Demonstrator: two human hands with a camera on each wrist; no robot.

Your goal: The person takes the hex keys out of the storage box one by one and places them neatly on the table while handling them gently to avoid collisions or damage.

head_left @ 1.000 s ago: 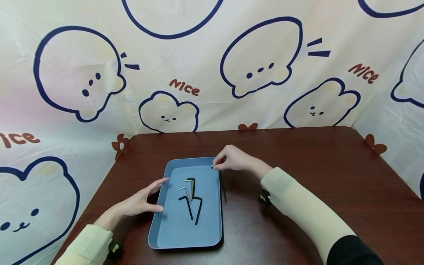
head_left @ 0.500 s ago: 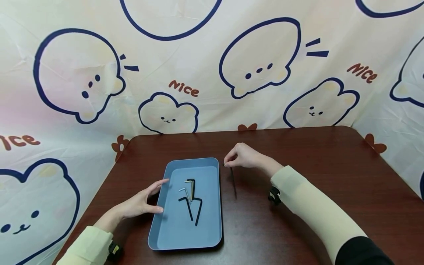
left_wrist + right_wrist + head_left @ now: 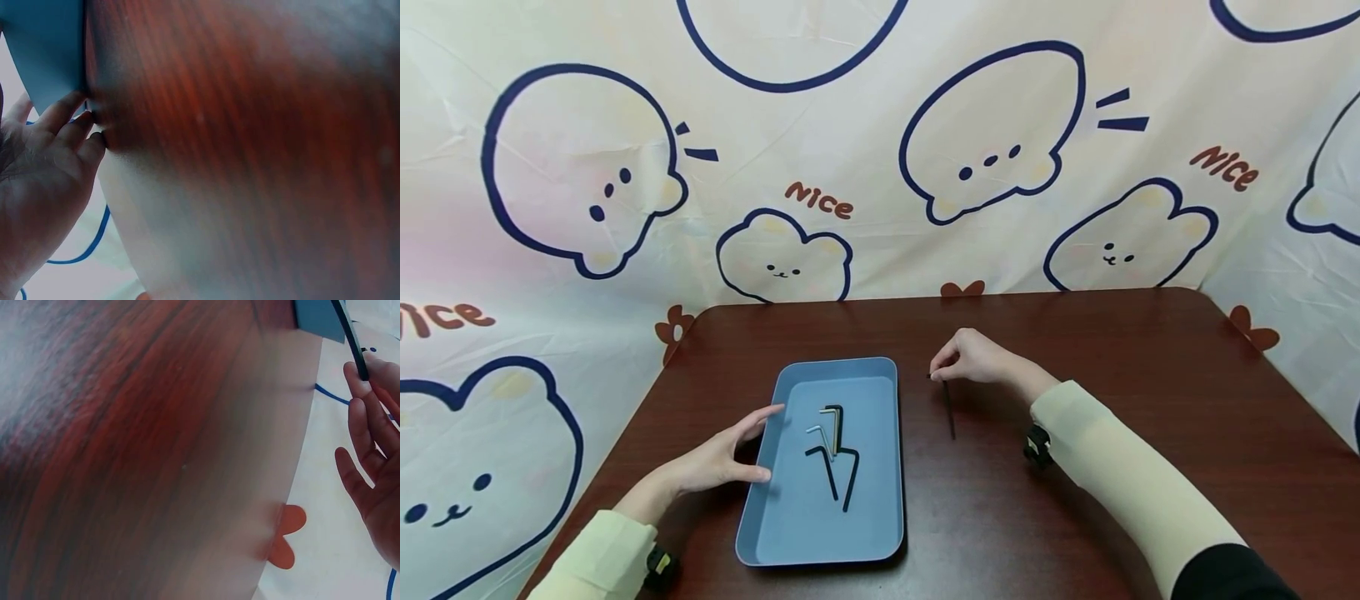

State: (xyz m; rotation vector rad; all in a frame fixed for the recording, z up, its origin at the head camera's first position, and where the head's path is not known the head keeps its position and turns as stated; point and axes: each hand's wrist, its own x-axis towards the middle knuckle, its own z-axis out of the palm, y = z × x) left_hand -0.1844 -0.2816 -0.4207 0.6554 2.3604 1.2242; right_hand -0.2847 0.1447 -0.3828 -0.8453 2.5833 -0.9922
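Note:
A blue tray point(image 3: 775, 533) lies on the table, with several L-shaped hex keys in it, among them a black one point(image 3: 852, 479) and a silver one point(image 3: 824, 440). My left hand point(image 3: 715, 458) rests on the tray's left rim, fingers spread; the left wrist view shows that hand point(image 3: 50, 162) against the tray point(image 3: 50, 50). To the right of the tray, my right hand point(image 3: 977, 358) pinches a black hex key point(image 3: 950, 412) near its bend, long arm hanging down. In the right wrist view the key point(image 3: 353, 340) sits between the fingertips of the hand point(image 3: 381, 450).
Around the tray is a dark brown wooden table point(image 3: 1075, 500). Behind it hangs a pale cloth point(image 3: 872, 250) printed with blue-outlined figures, and its right edge point(image 3: 1285, 392) slopes towards the front.
My right hand has moved right, from above the tray's upper right corner to over the bare table, carrying the black hex key. My left hand stays at the rim.

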